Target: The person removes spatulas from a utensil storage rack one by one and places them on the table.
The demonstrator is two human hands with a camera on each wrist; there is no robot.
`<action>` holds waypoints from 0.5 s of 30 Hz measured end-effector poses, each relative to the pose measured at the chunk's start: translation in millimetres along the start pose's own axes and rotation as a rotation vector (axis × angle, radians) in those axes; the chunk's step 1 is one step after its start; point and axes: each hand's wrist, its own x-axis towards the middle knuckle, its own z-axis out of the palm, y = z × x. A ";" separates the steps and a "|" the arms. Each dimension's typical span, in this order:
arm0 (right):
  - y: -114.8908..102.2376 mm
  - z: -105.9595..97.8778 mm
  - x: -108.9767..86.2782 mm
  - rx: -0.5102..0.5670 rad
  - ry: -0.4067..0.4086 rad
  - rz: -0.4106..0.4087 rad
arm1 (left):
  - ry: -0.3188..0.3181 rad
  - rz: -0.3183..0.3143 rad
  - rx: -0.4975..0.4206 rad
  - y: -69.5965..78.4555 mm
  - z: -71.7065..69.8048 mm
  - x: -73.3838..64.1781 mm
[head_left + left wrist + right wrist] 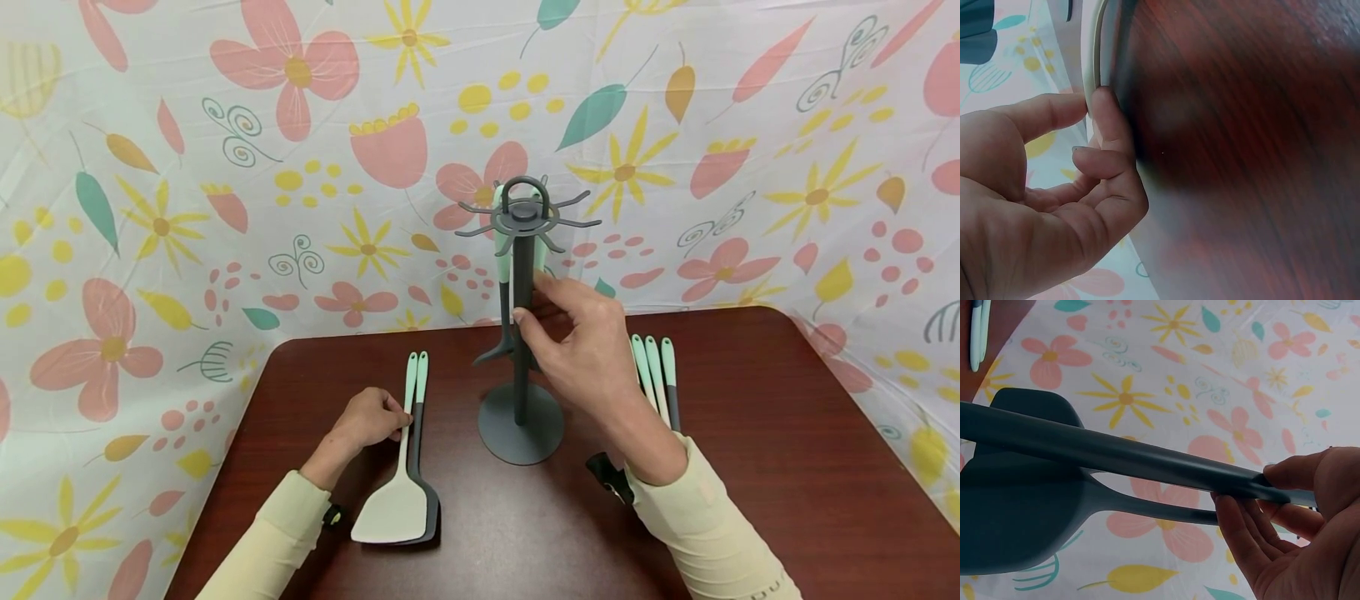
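My left hand [366, 418] pinches the handle of a cream turner [393, 510] between thumb and fingers. It lies on the table, partly over a dark grey turner [432, 508] with a mint-green handle end. In the middle stands a dark grey utensil stand [522, 446] with a round base and a ring of hooks on top. My right hand [588, 354] grips its pole, thumb in front and fingers behind. Mint-handled utensils [503, 262] hang on the stand's far side; the right wrist view shows their wide dark heads [1022, 519] beside the pole [1116, 454].
Several mint-handled utensils [654, 358] lie on the table to the right, mostly hidden behind my right forearm. A flowered cloth [225, 250] hangs right behind the dark red-brown table [772, 433].
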 end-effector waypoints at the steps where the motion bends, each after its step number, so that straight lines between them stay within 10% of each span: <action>1: 0.0 0.0 0.0 0.001 0.001 -0.001 | 0.002 0.002 0.002 0.1 0.0 -0.1; 15: -0.5 0.0 0.4 -0.002 0.001 -0.007 | 0.002 0.005 0.045 1.6 -5.3 -3.9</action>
